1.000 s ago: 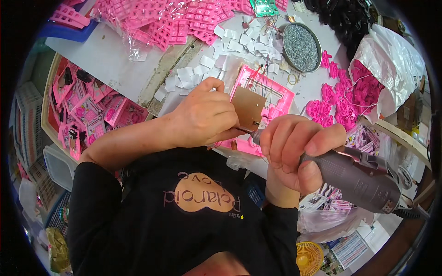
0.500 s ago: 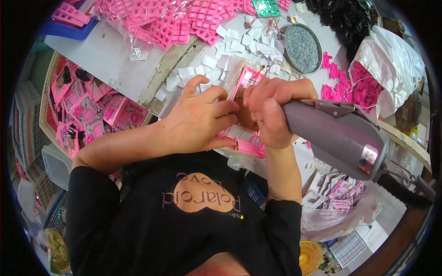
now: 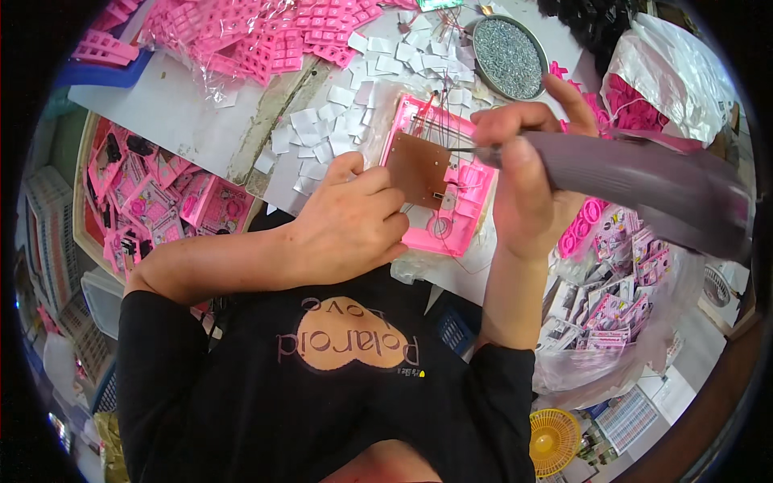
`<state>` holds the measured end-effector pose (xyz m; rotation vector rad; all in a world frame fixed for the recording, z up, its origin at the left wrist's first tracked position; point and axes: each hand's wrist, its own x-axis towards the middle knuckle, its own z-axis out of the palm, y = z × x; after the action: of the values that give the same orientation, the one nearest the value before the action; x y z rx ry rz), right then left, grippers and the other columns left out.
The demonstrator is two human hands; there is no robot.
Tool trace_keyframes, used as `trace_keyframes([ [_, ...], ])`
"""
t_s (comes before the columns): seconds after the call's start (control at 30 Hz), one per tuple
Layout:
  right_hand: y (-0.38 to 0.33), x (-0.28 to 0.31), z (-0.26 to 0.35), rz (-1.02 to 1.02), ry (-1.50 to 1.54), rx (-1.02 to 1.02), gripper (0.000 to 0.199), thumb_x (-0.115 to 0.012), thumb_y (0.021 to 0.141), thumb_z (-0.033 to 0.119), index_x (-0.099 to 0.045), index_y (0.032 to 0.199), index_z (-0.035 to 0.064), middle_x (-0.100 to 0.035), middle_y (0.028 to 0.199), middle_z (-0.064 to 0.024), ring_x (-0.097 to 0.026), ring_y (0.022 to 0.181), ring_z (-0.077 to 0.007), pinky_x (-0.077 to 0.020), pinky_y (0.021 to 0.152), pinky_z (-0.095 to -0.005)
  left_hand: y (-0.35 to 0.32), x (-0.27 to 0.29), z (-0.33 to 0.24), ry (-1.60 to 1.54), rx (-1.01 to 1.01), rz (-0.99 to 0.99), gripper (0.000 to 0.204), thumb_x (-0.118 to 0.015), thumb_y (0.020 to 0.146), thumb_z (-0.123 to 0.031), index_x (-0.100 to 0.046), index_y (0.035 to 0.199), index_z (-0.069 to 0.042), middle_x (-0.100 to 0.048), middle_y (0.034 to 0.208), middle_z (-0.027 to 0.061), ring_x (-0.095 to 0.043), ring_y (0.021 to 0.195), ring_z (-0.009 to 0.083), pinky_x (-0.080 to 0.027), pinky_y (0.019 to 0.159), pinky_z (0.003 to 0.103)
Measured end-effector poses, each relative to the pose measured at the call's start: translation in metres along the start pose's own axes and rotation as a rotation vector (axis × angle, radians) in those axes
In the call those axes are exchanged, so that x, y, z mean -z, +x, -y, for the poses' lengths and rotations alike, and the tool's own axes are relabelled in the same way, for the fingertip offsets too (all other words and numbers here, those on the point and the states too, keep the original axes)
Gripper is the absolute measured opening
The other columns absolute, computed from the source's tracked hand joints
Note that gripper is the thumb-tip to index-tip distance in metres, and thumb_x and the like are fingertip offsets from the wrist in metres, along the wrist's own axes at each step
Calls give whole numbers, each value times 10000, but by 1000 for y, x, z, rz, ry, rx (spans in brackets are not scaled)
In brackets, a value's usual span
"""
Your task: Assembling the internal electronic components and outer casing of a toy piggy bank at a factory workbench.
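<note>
Two hands meet over a pink plastic housing (image 3: 451, 205) that lies flat on the worktop (image 3: 185, 121), just near of a scatter of white paper squares (image 3: 354, 97). A brown circuit board (image 3: 419, 169) sits in the housing's left half, with thin wires running off toward its far edge.

A second ago the right hand (image 3: 527, 185) hung near and to the right of the housing, with the grey powered driver (image 3: 636, 181) pointing away from the work. Half a second ago it had swung up close over the left hand. Now it has moved out to the right, and the driver lies almost level, its thin bit (image 3: 467, 150) reaching left to the board's right edge. The right hand is wrapped firmly round the tool's barrel, index finger lifted and pointing far.

The left hand (image 3: 354, 221) has barely shifted. It rests curled at the housing's left edge, fingertips pressed on the near-left corner of the board, pinning it down rather than pinching anything.

Judging by this, the aiming is over and the bit is being set on a fastening point of the board; whether a screw is under the tip is too small to tell.

Farther off, a round metal dish of small screws (image 3: 509, 44) stands right of the paper squares, and heaps of pink plastic parts (image 3: 266, 40) fill the far left.
</note>
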<state>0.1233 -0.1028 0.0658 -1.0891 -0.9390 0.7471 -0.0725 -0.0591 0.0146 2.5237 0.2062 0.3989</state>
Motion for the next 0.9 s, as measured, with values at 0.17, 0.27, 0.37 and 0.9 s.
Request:
trace_keyframes([
  [0.17,-50,29,3,196,-580,-377,409,-687,864,-7,-600,1263,13,-676,919,-27,-617,747,-83,-500,632,-219,0,-2,-4,-15,29,16,239,-820,729,-291,-676,855,-147,-560,838,-7,-534,920,196,-325,890,451],
  [0.27,-72,29,0,281,-575,-410,309,-661,859,-24,-665,1163,30,-696,907,-51,-619,647,-88,-492,575,-220,-2,-7,-3,-14,-35,72,227,-818,739,-288,-678,849,-148,-551,795,-13,-534,879,189,-335,886,441],
  [0.37,-68,27,4,394,-582,-328,298,-640,860,-34,-663,1150,29,-715,923,-91,-663,664,-149,-517,589,-272,-1,-6,-4,-2,-74,38,186,-795,771,-273,-674,843,-152,-544,759,-12,-535,847,192,-350,884,443],
  [0.9,-30,23,-15,630,-601,-167,271,-683,855,-19,-687,1123,20,-694,874,-80,-625,673,-136,-495,617,-281,13,26,17,62,-141,-32,215,-719,759,-63,-678,962,-124,-661,910,-6,-624,791,185,-444,791,389],
])
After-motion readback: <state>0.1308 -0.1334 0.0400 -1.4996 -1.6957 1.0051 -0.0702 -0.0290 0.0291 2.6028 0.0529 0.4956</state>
